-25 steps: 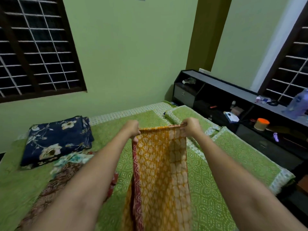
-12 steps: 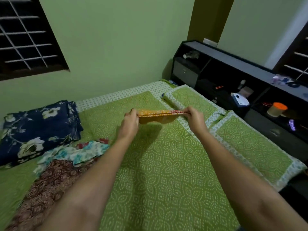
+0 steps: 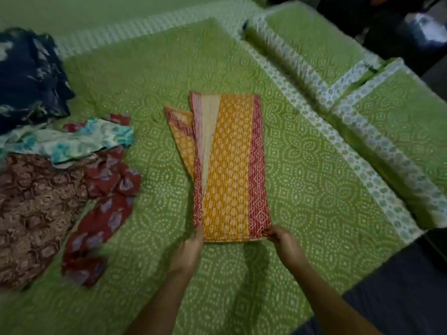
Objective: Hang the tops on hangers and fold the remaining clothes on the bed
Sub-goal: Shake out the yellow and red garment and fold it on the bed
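Orange cloth (image 3: 227,165) lowered onto bed (image 3: 302,189); hands pinch near corners.

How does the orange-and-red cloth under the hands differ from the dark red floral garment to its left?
The orange-and-red cloth lies flat in a long, straight-edged strip; the dark red floral garment lies crumpled and twisted. The left hand and right hand grip the cloth's near corners; nothing touches the red garment. The cloth lies alone; the garment lies against other clothes. Both rest on the green bedspread.

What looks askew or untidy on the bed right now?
The orange cloth lies unevenly: a lower layer sticks out at its far left corner. Both hands, left hand and right hand, hold its near corners. Unfolded clothes lie crumpled to the left.
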`<state>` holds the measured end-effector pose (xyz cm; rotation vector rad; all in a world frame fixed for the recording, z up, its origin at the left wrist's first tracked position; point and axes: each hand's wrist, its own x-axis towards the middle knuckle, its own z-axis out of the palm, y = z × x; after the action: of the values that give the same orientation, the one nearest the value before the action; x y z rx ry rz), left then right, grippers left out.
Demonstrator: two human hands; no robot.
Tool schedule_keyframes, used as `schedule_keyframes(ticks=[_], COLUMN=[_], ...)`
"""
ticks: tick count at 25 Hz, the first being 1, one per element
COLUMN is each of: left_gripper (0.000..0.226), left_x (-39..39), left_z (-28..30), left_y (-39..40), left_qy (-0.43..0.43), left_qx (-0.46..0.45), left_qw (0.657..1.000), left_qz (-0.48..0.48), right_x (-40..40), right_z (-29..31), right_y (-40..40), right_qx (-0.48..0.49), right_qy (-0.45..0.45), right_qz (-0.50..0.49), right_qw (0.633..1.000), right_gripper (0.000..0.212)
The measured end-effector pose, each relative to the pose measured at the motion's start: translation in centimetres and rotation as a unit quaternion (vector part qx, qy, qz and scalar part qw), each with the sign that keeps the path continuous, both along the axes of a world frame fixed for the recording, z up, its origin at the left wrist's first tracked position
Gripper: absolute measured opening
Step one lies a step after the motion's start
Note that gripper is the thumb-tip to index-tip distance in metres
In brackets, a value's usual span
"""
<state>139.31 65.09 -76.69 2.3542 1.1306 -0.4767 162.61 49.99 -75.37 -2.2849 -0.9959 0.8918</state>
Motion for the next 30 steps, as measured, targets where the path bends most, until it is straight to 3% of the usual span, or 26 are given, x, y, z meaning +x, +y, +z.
schedule_keyframes(ticks=[2,4,6,8,9,10,13,15,16,18,20,22,25,26,27,29,30], left_gripper=[0.056,0.053,0.046,0.038,0.038,0.041,0.055,0.059,0.068,0.091,0.101,0.097,0.069,0.045,0.023,0.019,0.020], left_x=[-0.4,-0.2,0.3,1.3,1.9,2.3,2.9,3.0,3.1,2.8,1.7,-0.5,-2.6,-2.5,-2.1,-0.5,1.0], left_z=[-3.8,-6.0,-7.1,-7.2,-7.4,-7.8,-8.4,-8.0,-7.5,-5.8,-4.2,-3.5,-2.8,-2.4,-2.0,-2.0,-2.0], left_y=[-1.3,-1.6,-1.1,0.1,0.8,1.6,3.7,4.5,4.7,4.8,3.8,0.8,-5.8,-7.2,-7.9,-6.7,-5.0], left_qy=[-0.010,-0.109,-0.204,-0.274,-0.285,-0.261,-0.077,-0.014,-0.004,-0.010,0.036,0.101,0.203,0.235,0.245,0.229,0.206], left_qx=[-0.007,-0.031,-0.053,-0.054,-0.046,-0.053,-0.157,-0.244,-0.281,-0.363,-0.421,-0.443,-0.492,-0.469,-0.408,-0.186,-0.047], left_qw=[0.999,0.986,0.932,0.851,0.833,0.837,0.897,0.906,0.897,0.863,0.853,0.849,0.789,0.803,0.847,0.938,0.970], left_qz=[0.032,0.123,0.293,0.445,0.473,0.477,0.405,0.346,0.341,0.352,0.305,0.269,0.306,0.282,0.238,0.181,0.117], right_x=[-1.1,-1.4,-1.1,0.0,0.7,1.7,3.3,3.8,4.0,4.3,4.2,3.0,0.0,-0.7,-1.1,-0.1,0.8], right_z=[-4.2,-6.7,-7.7,-7.9,-7.7,-7.7,-6.2,-5.5,-5.3,-5.0,-4.9,-5.0,-4.8,-4.7,-4.3,-3.8,-4.1], right_y=[-1.5,-1.7,-0.8,0.9,1.9,2.7,4.1,3.9,3.4,2.2,0.3,-2.7,-7.5,-8.1,-7.8,-4.5,-2.1], right_qx=[-0.017,-0.036,-0.052,-0.025,-0.035,-0.071,-0.174,-0.193,-0.184,-0.180,-0.232,-0.319,-0.447,-0.477,-0.505,-0.485,-0.426], right_qy=[0.038,0.040,0.098,0.183,0.222,0.253,0.314,0.320,0.325,0.312,0.324,0.347,0.278,0.222,0.142,-0.073,-0.160], right_qz=[-0.031,-0.038,-0.109,-0.251,-0.298,-0.308,-0.197,-0.155,-0.152,-0.131,-0.091,-0.026,0.067,0.087,0.102,0.120,0.111], right_qw=[0.999,0.998,0.988,0.950,0.928,0.914,0.912,0.914,0.915,0.924,0.913,0.881,0.848,0.846,0.845,0.863,0.883], right_gripper=[0.022,0.027,0.056,0.060,0.054,0.047,0.030,0.015,0.009,0.017,0.023,0.034,0.031,0.028,0.026,0.025,0.024])
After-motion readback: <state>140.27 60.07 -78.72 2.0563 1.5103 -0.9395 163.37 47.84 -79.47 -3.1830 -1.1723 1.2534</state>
